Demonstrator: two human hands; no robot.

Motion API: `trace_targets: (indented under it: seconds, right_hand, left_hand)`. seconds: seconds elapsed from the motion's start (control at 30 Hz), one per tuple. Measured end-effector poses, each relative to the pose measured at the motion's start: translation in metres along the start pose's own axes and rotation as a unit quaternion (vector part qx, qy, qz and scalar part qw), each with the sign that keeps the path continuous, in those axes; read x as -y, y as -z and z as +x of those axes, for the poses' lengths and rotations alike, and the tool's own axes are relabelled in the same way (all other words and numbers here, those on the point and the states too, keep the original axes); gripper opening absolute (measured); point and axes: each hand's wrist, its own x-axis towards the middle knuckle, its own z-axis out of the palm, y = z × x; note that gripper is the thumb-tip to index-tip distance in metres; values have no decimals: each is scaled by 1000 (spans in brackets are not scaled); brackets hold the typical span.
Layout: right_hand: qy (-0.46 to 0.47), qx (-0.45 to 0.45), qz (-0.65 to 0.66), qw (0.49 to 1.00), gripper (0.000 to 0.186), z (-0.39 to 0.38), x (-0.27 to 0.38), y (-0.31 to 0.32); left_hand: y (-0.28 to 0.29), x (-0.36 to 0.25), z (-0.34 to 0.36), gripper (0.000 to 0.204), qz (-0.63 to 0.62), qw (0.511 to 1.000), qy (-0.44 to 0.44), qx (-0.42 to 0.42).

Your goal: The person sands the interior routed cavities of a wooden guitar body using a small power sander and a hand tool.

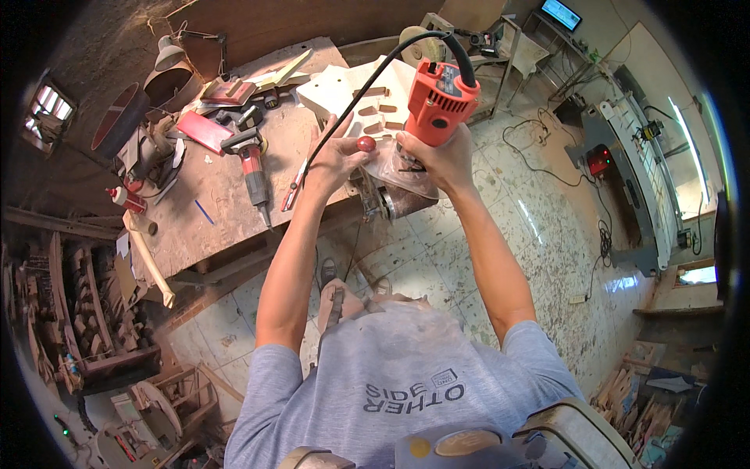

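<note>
My right hand (pixel 444 160) is wrapped round the lower body of an orange router (pixel 441 102), held upright at the table's front edge. Under it sits a clear plastic base (pixel 406 178), to whose left a round red knob (pixel 366 144) shows. Beside that knob my left hand (pixel 334 162) has its fingers stretched out and apart, with the thumb near the knob. The router's black cable (pixel 351 105) arcs up from its top and comes down along my left hand. Just behind the base lies a pale wooden board (pixel 344 86) with several slots cut through it.
On the dusty workbench (pixel 183 234) lie a red and grey angle grinder (pixel 251 168), a red box (pixel 203 133), a blue stick (pixel 204 212) and a red utility knife (pixel 294 187). A red-capped bottle (pixel 125 198) stands at its left edge. Cables (pixel 539 133) trail over the tiled floor at right.
</note>
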Motion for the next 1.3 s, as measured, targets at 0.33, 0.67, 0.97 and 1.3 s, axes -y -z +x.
trace_targets:
  seconds: [0.33,0.67,0.97,1.3]
  right_hand:
    - [7,2,-34,999,30,-8,2,4]
    - [23,-7,-21,999,26,-10,-2,2]
    - [27,-8,-33,999,29,-6,7,1]
    - [34,-10,-48,998,34,9,1,0]
  left_hand:
    - [-1,-7,-10,35,-14,1000,12,6]
    - [0,-6,-10,35,30,1000,-5,2]
    - [0,-8,-9,33,11,1000,10,-3]
    - [-4,1,4,36,69,997,21,-11]
